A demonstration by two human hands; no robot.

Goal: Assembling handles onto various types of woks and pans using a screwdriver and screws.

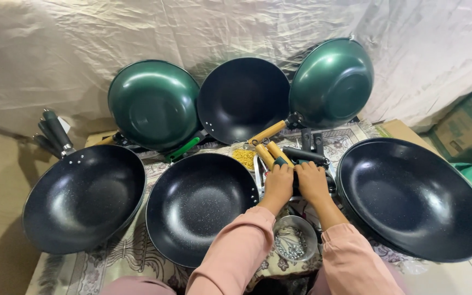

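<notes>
My left hand and my right hand rest side by side on a cluster of loose pan handles between two black woks. The left hand's fingers curl over wooden handles with a green tip. A black handle lies just beyond the right hand's fingers, which are closed over dark parts I cannot make out. Below my wrists stands a small metal bowl holding several small metal pieces. A little dish of yellow bits sits just left of the wooden handles.
Black woks lie at left, centre and right on a patterned mat. Two green woks and one black wok lean against a cloth backdrop. Spare dark handles are at far left, cardboard boxes at right.
</notes>
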